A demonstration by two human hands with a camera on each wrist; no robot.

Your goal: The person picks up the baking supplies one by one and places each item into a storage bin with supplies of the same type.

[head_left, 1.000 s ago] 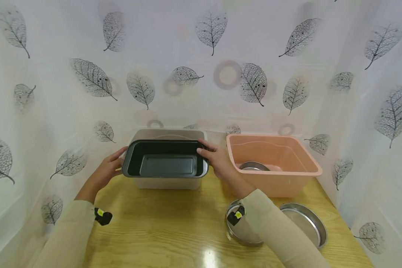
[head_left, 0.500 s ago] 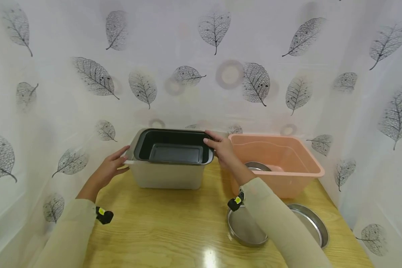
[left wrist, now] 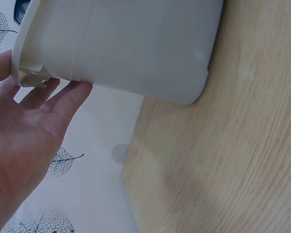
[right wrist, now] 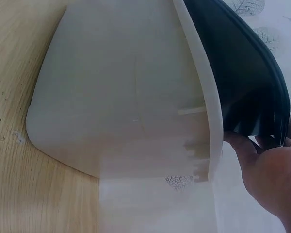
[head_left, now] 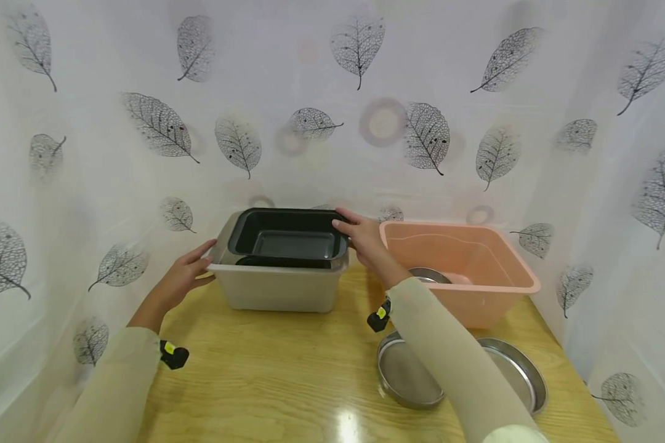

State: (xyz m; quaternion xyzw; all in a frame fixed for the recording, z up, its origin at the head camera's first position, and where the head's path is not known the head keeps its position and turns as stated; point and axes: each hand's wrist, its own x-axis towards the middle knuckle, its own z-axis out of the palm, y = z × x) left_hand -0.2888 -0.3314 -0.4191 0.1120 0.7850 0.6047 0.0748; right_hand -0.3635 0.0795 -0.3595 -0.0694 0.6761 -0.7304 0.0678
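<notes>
A dark rectangular loaf pan (head_left: pixel 295 243) is over the mouth of a white plastic bin (head_left: pixel 279 289), its far side higher than its near side. My right hand (head_left: pixel 368 243) grips the pan's right end, thumb over the rim. In the right wrist view, the pan (right wrist: pixel 247 73) stands up past the bin's rim, with my fingers under its edge. My left hand (head_left: pixel 181 280) holds the bin's left rim; in the left wrist view its fingers lie against the outer wall (left wrist: pixel 131 43). Below the pan, another dark rim (head_left: pixel 282 263) shows inside the bin.
A pink plastic bin (head_left: pixel 454 301) stands to the right, with a round metal pan (head_left: pixel 429 275) inside. Two round metal pans (head_left: pixel 407 375) lie on the wooden table (head_left: pixel 255 375) at the front right, partly behind my right sleeve. A leaf-print curtain (head_left: pixel 321 74) hangs close behind both bins.
The loaf pan has moved back and slightly right, from in front of the white bin's rim to over its mouth. My right hand moved with it; my left hand stays at the bin's left side.
</notes>
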